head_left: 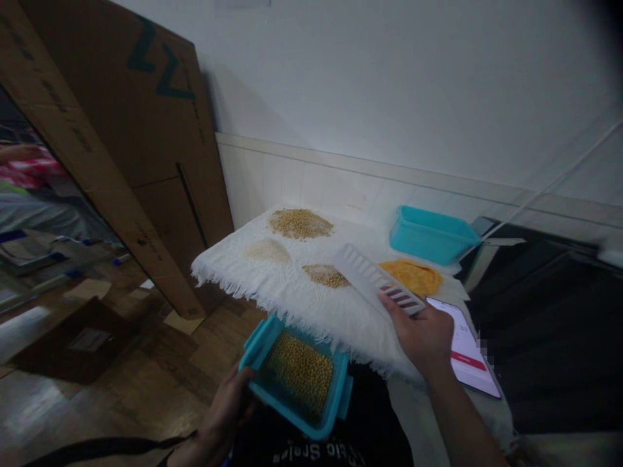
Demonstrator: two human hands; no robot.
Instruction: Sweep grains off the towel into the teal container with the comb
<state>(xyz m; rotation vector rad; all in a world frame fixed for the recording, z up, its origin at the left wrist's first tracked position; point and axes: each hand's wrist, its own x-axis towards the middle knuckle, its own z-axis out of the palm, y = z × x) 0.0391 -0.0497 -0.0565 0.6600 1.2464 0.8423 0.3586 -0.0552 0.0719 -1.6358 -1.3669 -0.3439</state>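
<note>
My left hand [228, 403] is closed on the left rim of a teal plastic container [307, 431], which is tilted in front of my body below the table edge. Yellowish round beans [304, 368] that look like soybeans lie inside it. My right hand [424, 332] grips the near end of a long white slotted plastic tray [372, 280], holding it slanted above the table. Under its left side lies a small heap of beans [325, 275]. A larger bean heap [300, 223] and a pale, fine-grained heap [267, 251] are farther left on the white fringed cloth [272, 285].
A second teal container [433, 233] stands at the back right against the wall. Near it lies a crumpled orange-yellow item [413, 276]. A lit phone [467, 350] is beside my right hand. A tall cardboard box [131, 130] rises on the left.
</note>
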